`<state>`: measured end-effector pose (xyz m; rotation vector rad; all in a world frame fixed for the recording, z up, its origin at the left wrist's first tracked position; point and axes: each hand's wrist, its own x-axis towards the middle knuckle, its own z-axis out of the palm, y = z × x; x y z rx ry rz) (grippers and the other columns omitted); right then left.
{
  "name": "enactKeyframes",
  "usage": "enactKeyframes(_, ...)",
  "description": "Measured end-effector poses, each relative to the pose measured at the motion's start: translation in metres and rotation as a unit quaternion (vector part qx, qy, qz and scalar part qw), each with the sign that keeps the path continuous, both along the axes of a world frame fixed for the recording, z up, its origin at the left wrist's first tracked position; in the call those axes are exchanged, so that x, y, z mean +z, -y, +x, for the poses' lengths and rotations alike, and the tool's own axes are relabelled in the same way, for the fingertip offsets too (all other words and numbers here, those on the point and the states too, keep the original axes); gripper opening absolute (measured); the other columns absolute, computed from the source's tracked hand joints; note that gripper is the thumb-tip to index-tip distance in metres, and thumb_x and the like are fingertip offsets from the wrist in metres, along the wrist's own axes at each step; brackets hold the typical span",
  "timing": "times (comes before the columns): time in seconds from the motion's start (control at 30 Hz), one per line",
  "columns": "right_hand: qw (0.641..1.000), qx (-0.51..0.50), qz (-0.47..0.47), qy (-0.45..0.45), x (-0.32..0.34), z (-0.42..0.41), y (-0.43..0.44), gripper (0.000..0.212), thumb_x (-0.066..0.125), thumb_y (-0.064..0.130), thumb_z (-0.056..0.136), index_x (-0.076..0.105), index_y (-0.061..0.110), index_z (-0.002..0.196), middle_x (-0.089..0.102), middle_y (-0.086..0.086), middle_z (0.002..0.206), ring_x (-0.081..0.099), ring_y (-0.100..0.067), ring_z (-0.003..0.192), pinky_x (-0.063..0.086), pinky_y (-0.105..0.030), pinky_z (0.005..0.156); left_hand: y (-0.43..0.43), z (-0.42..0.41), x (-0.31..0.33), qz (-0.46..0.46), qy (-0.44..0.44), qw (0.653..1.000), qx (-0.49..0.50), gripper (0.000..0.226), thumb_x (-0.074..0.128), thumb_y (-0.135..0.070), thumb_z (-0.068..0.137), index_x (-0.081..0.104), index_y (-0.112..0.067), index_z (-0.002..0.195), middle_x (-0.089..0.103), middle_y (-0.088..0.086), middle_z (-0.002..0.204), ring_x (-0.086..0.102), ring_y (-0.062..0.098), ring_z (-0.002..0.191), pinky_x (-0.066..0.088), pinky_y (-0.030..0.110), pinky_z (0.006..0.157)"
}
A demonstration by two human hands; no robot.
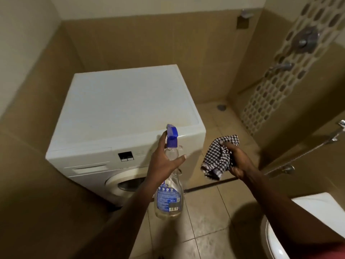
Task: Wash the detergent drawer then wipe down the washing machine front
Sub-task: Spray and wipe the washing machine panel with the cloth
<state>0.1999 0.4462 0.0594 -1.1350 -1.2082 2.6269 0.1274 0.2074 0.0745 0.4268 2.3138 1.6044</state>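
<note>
A white front-loading washing machine (119, 109) stands against the tiled wall, with its detergent drawer (89, 168) closed at the upper left of the front and the round door (123, 182) below. My left hand (162, 161) grips the neck of a clear spray bottle (169, 199) with a blue trigger head, held in front of the machine's right front corner. My right hand (237, 161) grips a crumpled black-and-white checked cloth (218, 156) to the right of the machine, above the floor.
A shower mixer (304, 39) and spout (281, 66) are on the patterned right wall. A floor drain (221, 106) lies behind the machine's right side. A hose sprayer (336, 135) hangs at right. A white toilet (291, 230) sits at lower right.
</note>
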Motion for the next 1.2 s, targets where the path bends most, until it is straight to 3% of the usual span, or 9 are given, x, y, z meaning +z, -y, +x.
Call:
enactKeyframes(0.1,0.999,0.037,0.016,-0.033,0.022,-0.030,0.017,0.043,0.071,0.016,0.081,0.060,-0.001,0.118,0.068,-0.015,0.101,0.069,-0.026,0.088,0.058,-0.039,0.081,0.016,-0.007,0.008,0.002,-0.007,1.000,0.007,0.093,0.082,-0.041,0.074,0.026,-0.040,0.148,0.052,-0.022,0.116,0.054,-0.020,0.087,0.043,0.008,0.073)
enactKeyframes(0.23,0.985,0.097,0.145,-0.010,0.037,-0.067,0.041,0.038,0.069,0.006,0.079,0.061,-0.003,0.116,0.070,-0.016,0.098,0.069,-0.029,0.085,0.058,-0.043,0.079,0.037,-0.013,0.007,0.010,-0.003,0.999,0.043,0.105,0.083,-0.044,0.070,0.015,-0.041,0.150,0.046,-0.013,0.128,0.056,0.008,0.108,0.047,0.030,0.093)
enactKeyframes(0.3,0.970,0.117,0.215,0.001,0.044,-0.083,0.052,0.030,0.067,0.004,0.078,0.064,0.000,0.108,0.069,-0.015,0.092,0.069,-0.030,0.080,0.057,-0.046,0.074,0.047,-0.018,0.004,-0.007,-0.001,0.998,0.058,0.108,0.085,-0.035,0.071,0.011,-0.042,0.150,0.046,-0.013,0.130,0.054,0.009,0.109,0.045,0.031,0.093)
enactKeyframes(0.47,0.952,0.168,0.256,-0.006,0.044,-0.129,0.076,0.025,0.064,0.004,0.074,0.065,0.006,0.099,0.070,-0.013,0.086,0.068,-0.031,0.079,0.053,-0.038,0.063,0.077,-0.031,-0.010,-0.017,0.047,0.995,0.085,0.054,0.079,-0.017,0.075,0.055,-0.036,0.119,0.070,-0.005,0.106,0.067,0.012,0.095,0.055,0.033,0.084)
enactKeyframes(0.7,0.941,0.244,0.231,-0.028,0.045,-0.201,0.111,0.029,0.063,0.002,0.075,0.066,0.003,0.105,0.072,-0.016,0.094,0.069,-0.033,0.086,0.056,-0.049,0.080,0.106,-0.048,-0.006,-0.047,0.054,0.983,0.168,0.054,0.085,-0.029,0.072,0.052,-0.025,0.115,0.062,-0.011,0.102,0.062,0.005,0.095,0.048,0.018,0.083)
enactKeyframes(0.83,0.930,0.283,0.231,-0.051,0.053,-0.241,0.122,0.029,0.064,0.003,0.075,0.065,0.006,0.104,0.072,-0.015,0.093,0.069,-0.031,0.083,0.057,-0.042,0.073,0.119,-0.066,-0.006,-0.051,0.089,0.965,0.241,0.047,0.076,-0.041,0.079,0.048,-0.024,0.113,0.062,-0.003,0.099,0.066,0.023,0.094,0.055,0.043,0.090)
enactKeyframes(0.9,0.923,0.300,0.233,-0.058,0.054,-0.260,0.127,0.030,0.064,0.003,0.076,0.064,0.006,0.106,0.071,-0.015,0.093,0.069,-0.031,0.081,0.057,-0.041,0.072,0.127,-0.072,-0.005,-0.042,0.106,0.952,0.284,0.060,0.073,-0.059,0.071,0.052,-0.019,0.110,0.066,0.007,0.093,0.068,0.029,0.085,0.057,0.048,0.085)
enactKeyframes(1.03,0.912,0.328,0.238,-0.070,0.058,-0.285,0.141,0.028,0.064,0.005,0.075,0.066,0.008,0.104,0.071,-0.012,0.091,0.068,-0.028,0.080,0.056,-0.036,0.068,0.145,-0.067,-0.002,-0.019,0.128,0.934,0.333,0.097,0.064,-0.082,0.059,0.052,-0.004,0.114,0.064,0.014,0.080,0.066,0.025,0.065,0.057,0.037,0.065)
enactKeyframes(1.2,0.897,0.367,0.234,-0.080,0.061,-0.297,0.169,0.023,0.064,0.004,0.076,0.066,0.011,0.098,0.071,-0.011,0.090,0.068,-0.027,0.079,0.056,-0.036,0.067,0.164,-0.054,-0.008,-0.027,0.123,0.886,0.447,0.043,0.070,-0.044,0.084,0.056,-0.005,0.099,0.062,0.002,0.067,0.061,0.003,0.050,0.050,0.017,0.051)
